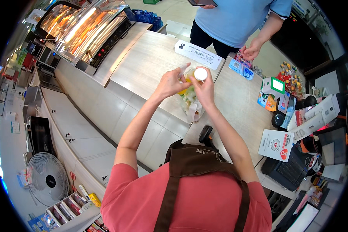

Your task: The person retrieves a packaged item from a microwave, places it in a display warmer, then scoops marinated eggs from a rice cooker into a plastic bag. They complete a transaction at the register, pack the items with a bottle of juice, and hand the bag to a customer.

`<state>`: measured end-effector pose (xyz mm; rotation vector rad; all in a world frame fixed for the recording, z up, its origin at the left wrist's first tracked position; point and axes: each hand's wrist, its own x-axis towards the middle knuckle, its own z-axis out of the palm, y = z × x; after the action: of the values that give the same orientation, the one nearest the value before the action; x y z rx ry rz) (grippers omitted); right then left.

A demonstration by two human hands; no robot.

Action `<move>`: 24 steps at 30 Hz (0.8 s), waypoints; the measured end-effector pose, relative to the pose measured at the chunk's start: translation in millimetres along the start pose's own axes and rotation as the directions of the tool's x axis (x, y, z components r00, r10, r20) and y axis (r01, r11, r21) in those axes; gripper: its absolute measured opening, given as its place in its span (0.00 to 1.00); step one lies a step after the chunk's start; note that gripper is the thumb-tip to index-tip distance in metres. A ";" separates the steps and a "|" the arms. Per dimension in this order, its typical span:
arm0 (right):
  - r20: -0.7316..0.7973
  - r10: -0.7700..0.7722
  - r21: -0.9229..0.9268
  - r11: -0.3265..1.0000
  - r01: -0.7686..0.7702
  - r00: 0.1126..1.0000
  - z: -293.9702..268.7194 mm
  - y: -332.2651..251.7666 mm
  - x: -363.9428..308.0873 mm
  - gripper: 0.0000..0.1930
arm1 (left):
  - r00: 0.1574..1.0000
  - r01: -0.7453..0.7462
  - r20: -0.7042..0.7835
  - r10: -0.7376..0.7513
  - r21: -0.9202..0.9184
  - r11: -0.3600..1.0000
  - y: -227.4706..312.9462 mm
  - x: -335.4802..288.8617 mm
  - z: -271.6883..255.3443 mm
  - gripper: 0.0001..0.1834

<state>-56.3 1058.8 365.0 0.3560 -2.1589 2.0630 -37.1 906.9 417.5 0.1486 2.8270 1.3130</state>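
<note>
Both my hands are close together over the counter (143, 62). My right hand (205, 89) is closed around a bottle with a round white cap (200, 74), seen from above; most of its body is hidden. My left hand (169, 83) has its fingers closed at a clear plastic bag (190, 99), beside the bottle. Yellow and green things show through the bag, too crumpled to name. The bag hangs at the counter edge below my hands.
A person in a blue shirt (232, 23) stands across the counter, holding a phone (202, 2). A lit food warmer (91, 38) is at far left. A long white sign (199, 54) lies ahead. A handheld scanner (206, 134), payment box (273, 86) and keyboard (286, 166) are at right.
</note>
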 end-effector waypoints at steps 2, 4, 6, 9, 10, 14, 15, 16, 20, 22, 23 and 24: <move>0.050 -0.017 -0.060 0.998 0.020 0.999 7.7 15.1 11.3 0.20 | 0.999 0.034 -0.012 -0.033 0.088 0.996 -1.8 3.2 7.1 0.30; 0.089 -0.001 -0.045 0.999 0.005 0.996 11.2 26.6 24.3 0.19 | 0.994 0.047 -0.105 -0.025 0.206 0.977 -15.5 9.7 21.3 0.25; 0.148 0.112 0.035 0.992 -0.118 0.983 11.4 32.9 37.7 0.18 | 0.972 -0.046 -0.212 0.106 0.270 0.962 -20.2 17.6 25.4 0.23; 0.317 0.308 0.169 0.913 -0.373 0.897 4.8 31.4 51.8 0.19 | 0.954 -0.057 -0.271 0.132 0.267 0.962 -14.3 27.2 26.1 0.22; 0.425 0.337 0.142 0.892 -0.430 0.840 5.6 27.6 56.3 0.21 | 0.951 -0.047 -0.286 0.120 0.251 0.967 -13.8 32.4 27.7 0.22; 0.381 0.314 0.136 0.911 -0.388 0.870 -2.4 13.6 49.2 0.25 | 0.967 -0.005 -0.250 0.058 0.207 0.978 -17.1 41.2 29.2 0.21; 0.251 0.242 0.045 0.964 -0.261 0.937 -7.1 14.9 33.3 0.25 | 0.967 0.007 -0.249 0.047 0.213 0.977 -16.4 42.1 28.3 0.21; 0.134 0.147 -0.067 0.988 -0.139 0.980 -12.3 13.6 15.6 0.26 | 0.966 0.025 -0.256 0.032 0.215 0.976 -15.6 41.2 26.9 0.20; 0.311 -0.071 -0.702 0.655 0.280 0.948 -34.9 -30.0 -70.7 0.19 | 0.958 0.085 -0.283 -0.035 0.168 0.982 -18.8 37.1 23.5 0.19; 0.376 -0.033 -0.742 0.588 0.322 0.926 -36.8 -15.2 -87.2 0.19 | 0.959 0.070 -0.283 -0.013 0.192 0.979 -18.2 38.0 23.7 0.19; 0.404 -0.019 -0.758 0.552 0.346 0.915 -37.0 -5.1 -89.6 0.19 | 0.958 0.056 -0.286 0.005 0.208 0.977 -16.5 41.3 21.5 0.19; 0.368 -0.081 -0.675 0.662 0.326 0.926 -39.1 5.2 -89.3 0.17 | 0.957 0.051 -0.290 0.009 0.199 0.979 -15.5 40.2 20.7 0.18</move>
<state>25.7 1104.9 339.1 0.8005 -2.7351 0.9186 -77.1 916.5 393.1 -0.0797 3.1964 1.1189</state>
